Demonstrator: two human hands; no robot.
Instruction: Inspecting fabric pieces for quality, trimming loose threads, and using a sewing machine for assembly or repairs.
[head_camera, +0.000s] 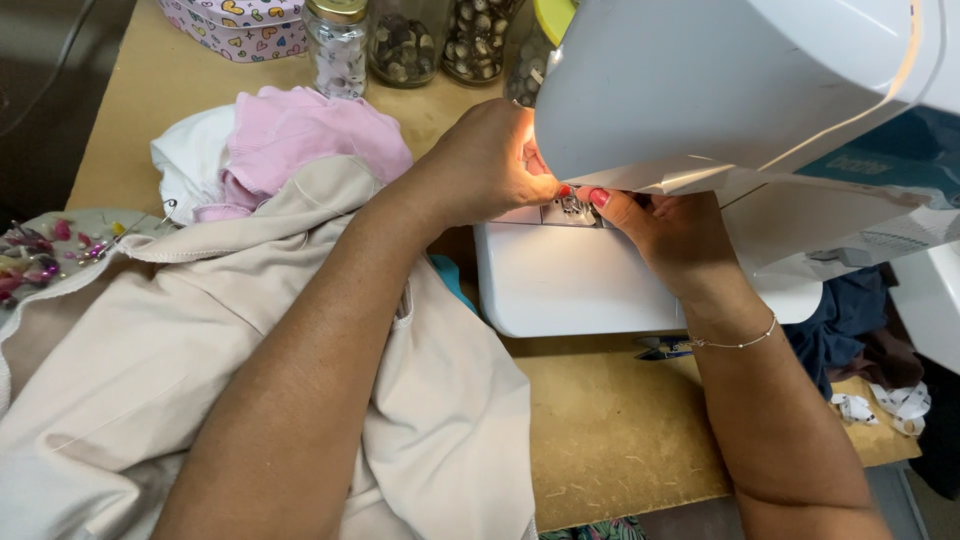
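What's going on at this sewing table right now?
A person has both hands at the needle area of a white sewing machine. The left hand and right hand meet fingertip to fingertip over the metal needle plate; what they pinch is too small to tell. Beige fabric lies under the left arm, pink cloth behind it, and jars of buttons at the back.

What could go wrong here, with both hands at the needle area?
1. Fingertips of the left hand and right hand meet at the presser foot; a needle prick seems possible.
2. The beige fabric lies under the left forearm; shifting it might snag the pin dish.
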